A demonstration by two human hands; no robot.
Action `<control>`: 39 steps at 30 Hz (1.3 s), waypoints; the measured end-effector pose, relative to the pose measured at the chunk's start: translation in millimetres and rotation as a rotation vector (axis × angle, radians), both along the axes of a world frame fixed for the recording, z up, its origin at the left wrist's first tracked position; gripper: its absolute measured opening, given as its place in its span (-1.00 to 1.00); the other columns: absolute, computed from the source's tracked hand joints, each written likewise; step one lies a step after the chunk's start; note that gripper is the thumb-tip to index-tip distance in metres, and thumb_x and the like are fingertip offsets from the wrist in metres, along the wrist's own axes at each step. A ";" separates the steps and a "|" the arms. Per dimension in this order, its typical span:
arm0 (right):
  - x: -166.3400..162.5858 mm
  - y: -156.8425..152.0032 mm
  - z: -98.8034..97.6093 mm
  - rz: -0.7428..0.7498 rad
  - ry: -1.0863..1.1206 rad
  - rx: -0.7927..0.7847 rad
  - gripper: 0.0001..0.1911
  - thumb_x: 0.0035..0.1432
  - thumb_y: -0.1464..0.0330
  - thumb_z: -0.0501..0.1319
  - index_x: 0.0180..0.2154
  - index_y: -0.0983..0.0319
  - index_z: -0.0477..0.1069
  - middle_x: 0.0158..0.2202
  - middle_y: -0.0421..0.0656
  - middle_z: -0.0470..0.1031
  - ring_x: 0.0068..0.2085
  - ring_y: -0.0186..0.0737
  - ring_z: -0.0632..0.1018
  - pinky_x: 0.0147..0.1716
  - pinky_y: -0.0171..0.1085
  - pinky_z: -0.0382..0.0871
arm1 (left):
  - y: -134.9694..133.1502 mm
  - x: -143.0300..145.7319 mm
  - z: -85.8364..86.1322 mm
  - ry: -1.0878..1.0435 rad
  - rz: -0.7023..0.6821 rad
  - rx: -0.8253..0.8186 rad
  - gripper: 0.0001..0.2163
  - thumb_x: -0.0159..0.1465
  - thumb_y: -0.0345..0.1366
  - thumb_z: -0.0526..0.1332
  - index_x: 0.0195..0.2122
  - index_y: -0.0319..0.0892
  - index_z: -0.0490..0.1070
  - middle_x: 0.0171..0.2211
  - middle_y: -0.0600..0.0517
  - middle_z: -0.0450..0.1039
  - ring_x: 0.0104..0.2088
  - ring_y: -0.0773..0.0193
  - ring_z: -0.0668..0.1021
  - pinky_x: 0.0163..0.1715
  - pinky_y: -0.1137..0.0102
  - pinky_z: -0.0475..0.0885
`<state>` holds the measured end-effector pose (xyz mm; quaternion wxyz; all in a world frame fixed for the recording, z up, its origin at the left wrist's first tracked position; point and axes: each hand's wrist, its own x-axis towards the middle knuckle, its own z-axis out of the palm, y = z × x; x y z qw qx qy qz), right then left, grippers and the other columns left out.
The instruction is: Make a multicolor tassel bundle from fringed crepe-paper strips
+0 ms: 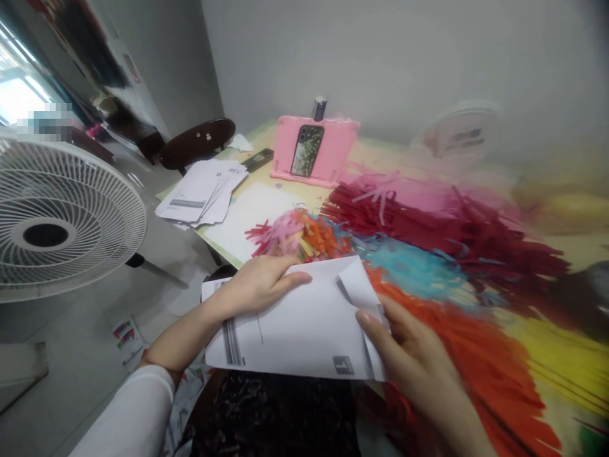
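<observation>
A white printed envelope (304, 317) with striped bars at one end is held between my two hands above the table's near edge. Across its upper left part lies my left hand (266, 282), thumb on top and fingers hidden behind it. My right hand (404, 333) grips the right end, where the paper is folded over, with the thumb pressed on the front. Just beyond the envelope sits a small pile of pink, orange and yellow paper fringe (304, 231). What may be inside the envelope is hidden.
Stacked white envelopes (204, 193) lie at the table's left edge. A pink tablet case (280, 149) stands at the back with a phone (307, 150) against it. Dark red (419, 219), blue and orange (457, 343) fringes cover the right. A white fan (66, 209) stands left.
</observation>
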<state>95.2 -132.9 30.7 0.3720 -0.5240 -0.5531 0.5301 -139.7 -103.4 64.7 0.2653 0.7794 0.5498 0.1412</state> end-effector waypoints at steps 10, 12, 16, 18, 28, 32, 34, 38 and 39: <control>-0.5 8.3 -2.1 0.145 -0.016 -0.060 -0.52 0.08 -0.06 0.22 -0.34 0.24 0.53 -0.49 -0.14 0.53 -0.50 -0.19 0.52 -0.55 -0.32 0.43 | -16.2 -0.4 -8.9 0.040 0.127 0.008 -0.58 0.40 0.06 -0.04 -0.14 -0.16 0.43 -0.26 -0.01 0.53 -0.27 0.19 0.53 -0.29 0.40 0.30; -6.3 8.7 -6.4 0.207 -0.106 -0.034 -0.49 0.14 -0.07 0.16 -0.41 0.24 0.53 -0.53 -0.15 0.50 -0.52 -0.19 0.50 -0.57 -0.32 0.41 | -25.3 -10.8 -14.8 -0.022 0.134 -0.055 -0.59 0.38 0.06 0.02 -0.15 -0.17 0.43 -0.26 -0.01 0.53 -0.28 0.20 0.53 -0.28 0.42 0.32; -41.0 9.1 -20.8 0.391 -0.248 0.013 -0.49 0.16 -0.07 0.13 -0.43 0.24 0.51 -0.51 -0.12 0.54 -0.48 -0.14 0.54 -0.54 -0.32 0.39 | -40.9 -43.4 -30.7 -0.386 0.080 -0.224 -0.58 0.20 0.01 0.30 -0.07 -0.21 0.45 -0.14 -0.03 0.54 -0.18 0.20 0.54 -0.20 0.46 0.37; -65.8 9.3 -27.4 0.477 -0.272 0.078 -0.49 0.19 -0.06 0.09 -0.43 0.23 0.49 -0.53 -0.12 0.53 -0.51 -0.16 0.52 -0.54 -0.32 0.37 | -46.2 -61.1 -40.8 -0.523 0.130 -0.228 -0.63 0.20 -0.05 0.31 -0.12 -0.25 0.49 -0.17 -0.03 0.55 -0.19 0.23 0.53 -0.19 0.47 0.37; -135.4 26.1 -34.0 0.809 -0.355 0.045 -0.48 0.32 -0.01 -0.03 -0.54 0.19 0.27 -0.63 -0.25 0.27 -0.57 -0.30 0.34 -0.57 -0.35 0.14 | -57.0 -127.4 -74.1 -0.662 0.353 -0.332 -0.68 0.20 -0.08 0.28 -0.26 -0.29 0.55 -0.33 -0.01 0.56 -0.30 0.26 0.51 -0.28 0.47 0.37; -144.2 27.9 -43.8 0.887 -0.392 0.016 -0.49 0.33 -0.01 -0.04 -0.45 0.19 0.37 -0.58 -0.22 0.38 -0.53 -0.27 0.40 -0.54 -0.34 0.17 | -54.9 -142.4 -85.0 -0.693 0.426 -0.338 -0.66 0.20 -0.06 0.25 -0.33 -0.29 0.55 -0.39 0.01 0.54 -0.35 0.27 0.49 -0.33 0.47 0.35; -148.0 29.8 -49.6 0.902 -0.426 0.046 -0.47 0.33 -0.01 -0.07 -0.48 0.19 0.34 -0.57 -0.19 0.41 -0.53 -0.25 0.41 -0.53 -0.33 0.18 | -54.2 -149.6 -91.4 -0.739 0.438 -0.352 -0.64 0.18 -0.02 0.26 -0.35 -0.29 0.54 -0.42 0.02 0.51 -0.38 0.29 0.47 -0.36 0.48 0.34; -156.2 34.7 -57.0 0.919 -0.429 0.009 -0.48 0.34 -0.02 -0.10 -0.43 0.18 0.36 -0.55 -0.17 0.46 -0.50 -0.23 0.46 -0.48 -0.32 0.24 | -53.5 -163.2 -100.7 -0.761 0.471 -0.351 -0.64 0.18 0.00 0.26 -0.36 -0.27 0.52 -0.42 0.05 0.49 -0.38 0.31 0.46 -0.38 0.49 0.33; -157.6 35.6 -57.8 0.930 -0.415 -0.007 -0.48 0.33 -0.02 -0.09 -0.41 0.18 0.37 -0.53 -0.17 0.48 -0.48 -0.22 0.48 -0.47 -0.33 0.26 | -53.5 -166.2 -102.2 -0.760 0.492 -0.342 -0.64 0.17 0.00 0.26 -0.37 -0.26 0.52 -0.43 0.05 0.48 -0.39 0.31 0.45 -0.39 0.50 0.32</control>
